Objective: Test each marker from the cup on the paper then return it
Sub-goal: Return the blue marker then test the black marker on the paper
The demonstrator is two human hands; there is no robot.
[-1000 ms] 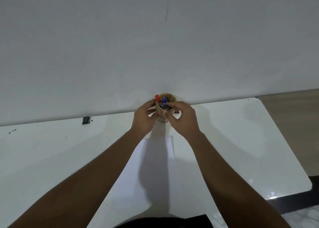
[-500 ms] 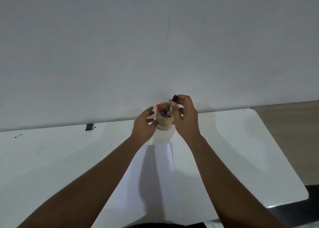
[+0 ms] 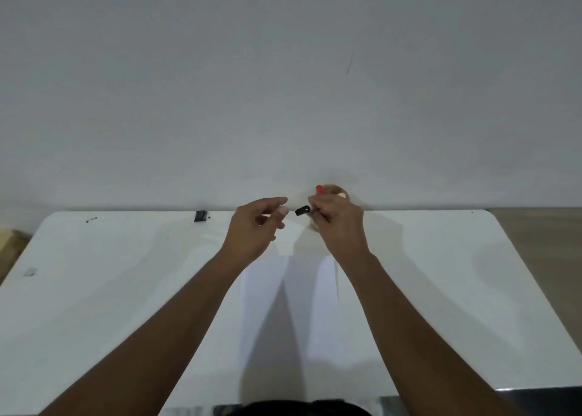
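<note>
My right hand [image 3: 338, 223] holds a black-capped marker [image 3: 303, 210] level, its cap pointing left. A short gap separates that cap from my left hand [image 3: 256, 226], whose fingers are curled and apart and hold nothing. Behind my right hand, against the wall, stands the tan cup [image 3: 341, 190], mostly hidden. A red-capped marker [image 3: 319, 189] sticks up from it. A white sheet of paper [image 3: 326, 289] lies on the white table [image 3: 126, 289] below my hands, partly under my forearms.
A small black object [image 3: 200, 216] lies at the table's far edge left of my hands, with tiny dark specks [image 3: 91, 219] further left. A pale scrap [image 3: 30, 271] lies near the left edge. The grey wall rises right behind the table.
My right hand has lifted the black-capped marker out of the cup and turned it level. My left hand has let go of the cup and moved toward the cap. The camera view shifted left.
</note>
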